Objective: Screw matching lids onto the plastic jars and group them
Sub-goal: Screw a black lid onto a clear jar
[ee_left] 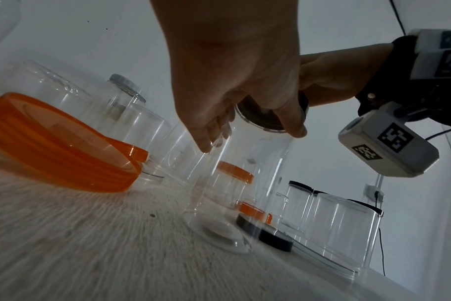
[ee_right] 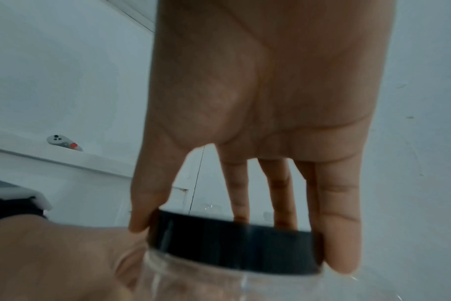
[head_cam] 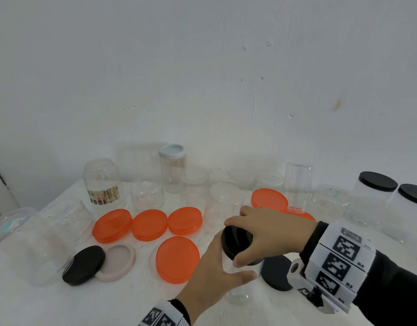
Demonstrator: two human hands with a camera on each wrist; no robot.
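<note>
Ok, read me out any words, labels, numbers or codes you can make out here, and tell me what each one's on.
"R4": right wristband, beside a black square code.
"R3": same wristband, lower, beside another code.
Colourful label on the clear jar at the back left: too blurred to read.
Square codes on the left wristband and the right wrist camera housing: patterns only, no letters.
Lids and other jars: no text visible.

A tall jar of clear, glossy plastic (ee_left: 247, 183) is seen, its smooth wall streaked with reflections, and it is capped by a round black lid with a matt finish (ee_right: 232, 244). The flat round lids of orange plastic (head_cam: 177, 258) appear translucent and shiny. The white table top (ee_left: 90, 244) looks rough and fibrous. A dull, matt white wall (head_cam: 202, 67) is shown behind.
</note>
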